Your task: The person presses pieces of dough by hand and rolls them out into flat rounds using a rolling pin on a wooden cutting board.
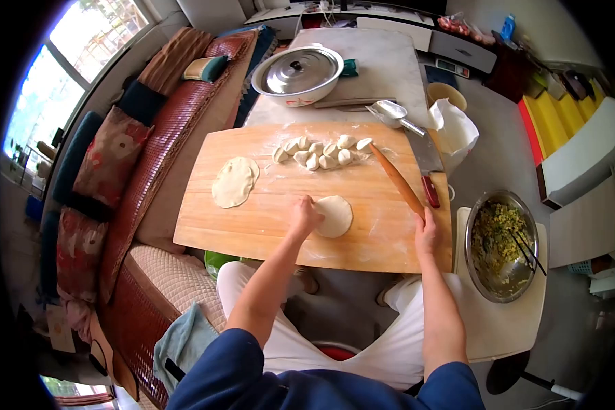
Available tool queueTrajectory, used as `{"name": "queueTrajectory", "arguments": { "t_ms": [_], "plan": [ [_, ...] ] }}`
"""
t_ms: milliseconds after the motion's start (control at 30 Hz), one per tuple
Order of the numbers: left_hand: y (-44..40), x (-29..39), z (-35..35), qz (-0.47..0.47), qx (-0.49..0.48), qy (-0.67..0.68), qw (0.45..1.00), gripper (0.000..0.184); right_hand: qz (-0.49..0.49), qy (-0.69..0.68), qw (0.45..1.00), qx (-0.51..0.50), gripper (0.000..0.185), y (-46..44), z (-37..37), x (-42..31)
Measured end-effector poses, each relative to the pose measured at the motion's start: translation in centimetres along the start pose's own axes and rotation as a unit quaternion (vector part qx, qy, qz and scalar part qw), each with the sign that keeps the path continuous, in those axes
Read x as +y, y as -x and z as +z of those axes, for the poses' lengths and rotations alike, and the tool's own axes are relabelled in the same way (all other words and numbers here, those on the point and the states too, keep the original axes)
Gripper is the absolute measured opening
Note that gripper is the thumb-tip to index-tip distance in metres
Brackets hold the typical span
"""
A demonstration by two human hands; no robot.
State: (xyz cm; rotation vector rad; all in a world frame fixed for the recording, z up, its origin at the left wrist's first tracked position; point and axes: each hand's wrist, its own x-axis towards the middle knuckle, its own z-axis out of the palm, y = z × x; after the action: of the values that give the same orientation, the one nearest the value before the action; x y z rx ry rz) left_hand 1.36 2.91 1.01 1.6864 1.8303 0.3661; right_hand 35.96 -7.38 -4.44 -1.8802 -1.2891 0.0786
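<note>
My left hand (304, 217) is closed on the left edge of a round dough wrapper (336, 217), which lies flat on a wooden board (383, 249). In my right hand (427, 234) is the near end of a tapered wooden rolling pin (398, 179), slanting away to the upper left. Its far tip reaches the right end of a cluster of small floured dough pieces (326, 162). Farther left, rolled wrappers (231, 184) overlap in a pile. Beside the pin, a knife with a red handle (430, 191) rests along the board's right edge.
Behind the board stand a large lidded basin (297, 75) and a metal scoop (393, 113). A white bag (454, 130) is at the right. Chopped filling and chopsticks are in a steel bowl (470, 239) on a side stand (502, 335). A sofa (178, 123) runs along the left.
</note>
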Motion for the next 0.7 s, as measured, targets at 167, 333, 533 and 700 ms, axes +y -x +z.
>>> {"name": "queueTrajectory", "arguments": {
  "t_ms": [167, 333, 533, 700],
  "plan": [
    [0.6, 1.7, -1.2, -0.010, -0.052, -0.006, 0.999, 0.031, -0.016, -0.008, 1.000, 0.015, 0.040, 0.0, 0.0, 0.1],
    [-2.6, -1.9, -3.5, 0.129, 0.070, 0.285, 0.947, 0.019, -0.005, 0.016, 1.000, -0.005, 0.038, -0.1, -0.6, -0.4],
    [-6.0, -3.2, -7.2, 0.089, 0.163, 0.244, 0.952, 0.022, -0.027, 0.006, 1.000, 0.012, 0.036, -0.1, -0.9, -0.6],
    [-9.3, -7.6, -4.1, 0.085, 0.269, -0.169, 0.944, 0.054, -0.015, 0.008, 1.000, -0.001, 0.037, -0.2, -0.3, 0.1]
  ]
}}
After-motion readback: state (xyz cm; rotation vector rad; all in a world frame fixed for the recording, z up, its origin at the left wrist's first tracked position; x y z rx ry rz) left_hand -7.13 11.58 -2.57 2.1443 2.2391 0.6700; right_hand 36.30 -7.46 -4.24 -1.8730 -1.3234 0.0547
